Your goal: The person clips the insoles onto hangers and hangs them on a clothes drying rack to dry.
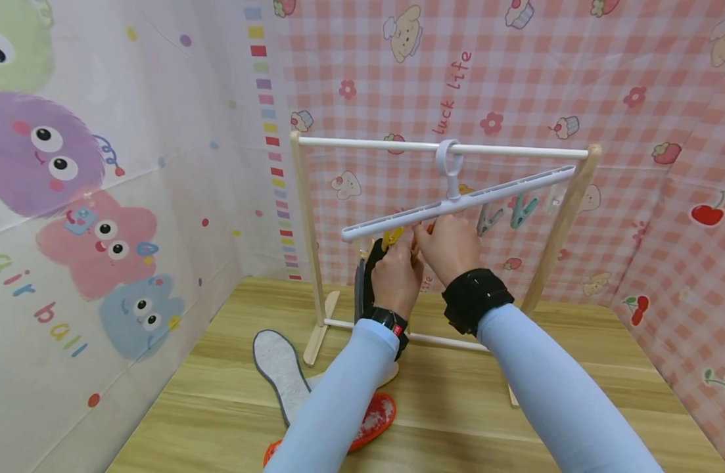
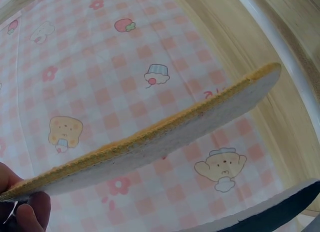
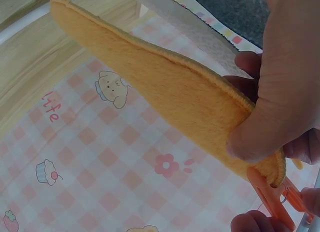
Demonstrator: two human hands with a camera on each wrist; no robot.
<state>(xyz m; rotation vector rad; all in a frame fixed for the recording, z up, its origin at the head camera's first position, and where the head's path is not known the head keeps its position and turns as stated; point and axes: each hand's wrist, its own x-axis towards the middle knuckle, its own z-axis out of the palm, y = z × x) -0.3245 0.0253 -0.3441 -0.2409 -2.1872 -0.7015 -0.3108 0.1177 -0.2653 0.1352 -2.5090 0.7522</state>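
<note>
An orange-yellow insole (image 3: pixel 175 92) with a pale grey underside (image 2: pixel 200 134) hangs between my hands beneath a white clip hanger (image 1: pixel 504 192). My left hand (image 1: pixel 396 279) grips this insole near its upper end, thumb (image 3: pixel 245 139) on the yellow face. My right hand (image 1: pixel 451 246) pinches an orange clip (image 3: pixel 272 202). The clip's arms straddle the insole's top end; whether they clamp it, I cannot tell. Left of my left hand hang a black insole (image 1: pixel 370 268), by a yellow clip (image 1: pixel 393 236), and a grey one (image 1: pixel 359 292). The hanger tilts, its left end lower.
A wooden rack with a white top bar (image 1: pixel 368 143) carries the hanger. Grey (image 1: pixel 489 220) and teal clips (image 1: pixel 522 211) hang to the right. A grey insole (image 1: pixel 279 368), a red-rimmed insole (image 1: pixel 376 420) and a beige piece (image 1: pixel 390 376) lie on the table (image 1: pixel 457 420).
</note>
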